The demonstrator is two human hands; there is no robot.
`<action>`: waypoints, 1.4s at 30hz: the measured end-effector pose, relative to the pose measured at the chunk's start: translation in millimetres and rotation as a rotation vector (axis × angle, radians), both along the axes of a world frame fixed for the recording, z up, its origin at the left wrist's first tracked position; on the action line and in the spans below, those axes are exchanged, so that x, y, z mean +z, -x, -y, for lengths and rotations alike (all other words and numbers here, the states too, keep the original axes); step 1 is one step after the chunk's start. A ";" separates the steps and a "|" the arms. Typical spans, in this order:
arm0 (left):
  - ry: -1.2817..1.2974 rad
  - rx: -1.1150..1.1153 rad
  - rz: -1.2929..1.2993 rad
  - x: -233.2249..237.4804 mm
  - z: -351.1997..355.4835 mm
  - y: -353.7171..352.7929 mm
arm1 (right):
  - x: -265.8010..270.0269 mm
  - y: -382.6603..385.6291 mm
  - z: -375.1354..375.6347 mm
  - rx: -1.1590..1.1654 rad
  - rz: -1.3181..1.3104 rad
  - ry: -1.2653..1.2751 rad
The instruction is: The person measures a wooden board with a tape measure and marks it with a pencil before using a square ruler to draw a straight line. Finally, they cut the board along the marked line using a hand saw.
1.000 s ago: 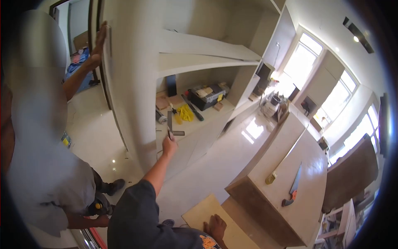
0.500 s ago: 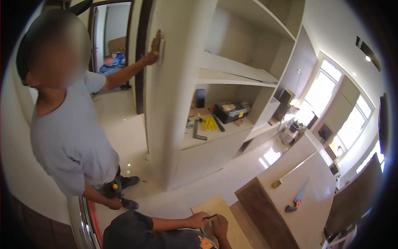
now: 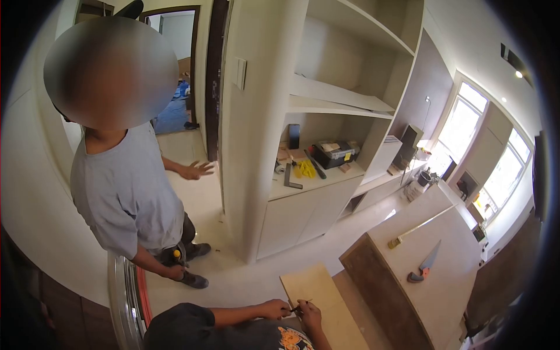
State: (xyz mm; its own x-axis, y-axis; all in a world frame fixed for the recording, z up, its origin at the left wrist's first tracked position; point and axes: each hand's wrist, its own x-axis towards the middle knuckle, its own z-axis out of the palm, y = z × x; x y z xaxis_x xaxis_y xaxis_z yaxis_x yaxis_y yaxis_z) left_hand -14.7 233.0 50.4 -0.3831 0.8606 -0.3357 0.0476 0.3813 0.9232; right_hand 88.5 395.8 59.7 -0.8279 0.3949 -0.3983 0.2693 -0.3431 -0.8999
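Note:
My left hand (image 3: 276, 309) and my right hand (image 3: 310, 314) are close together at the bottom of the view. Between them is a thin dark pencil-like object (image 3: 295, 309), with the fingers of both hands closed around it. Its exact kind is too small to make out. Just beyond my hands lies a pale wooden board (image 3: 318, 286), partly covered by my right hand. Further right, a handsaw (image 3: 427, 265) with an orange and dark handle rests on a large light worktop (image 3: 449, 286), beside a tape measure (image 3: 395, 241) with its blade pulled out.
A person in a grey shirt (image 3: 134, 186) stands at the left, facing this way. The shelf unit (image 3: 309, 216) holds a toolbox (image 3: 335, 156), a square (image 3: 291, 176) and a yellow cloth-like item (image 3: 304, 169). Long metal strips (image 3: 123, 291) stand at lower left.
The person in grey has taken a hand off the wall, uncovering a switch plate, and lowered it with fingers spread. My hands have shifted slightly, and the dark object shows more clearly.

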 end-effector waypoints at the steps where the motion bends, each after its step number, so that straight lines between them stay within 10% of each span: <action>1: 0.001 -0.004 -0.027 -3.6 0.6 0.2 | -3.0 -1.8 0.1 -0.002 -0.009 0.019; 9: -0.008 -0.131 -0.156 -18.3 0.3 -5.8 | 3.0 -15.3 -14.4 -0.153 -0.052 0.109; 16: 0.014 -0.217 -0.254 -47.8 9.8 -11.5 | -13.1 -47.4 -33.5 0.109 0.250 -1.122; 32: 0.986 -0.254 -0.498 -156.2 251.5 -2.7 | -14.4 -55.2 -40.3 0.049 0.371 -1.000; 37: 0.828 -0.317 -0.489 -127.4 211.3 -0.8 | -17.8 -52.6 -42.7 0.031 0.384 -0.981; 42: 0.330 0.154 -0.484 -55.0 129.9 54.8 | -13.3 -48.7 -43.5 0.003 0.421 -0.970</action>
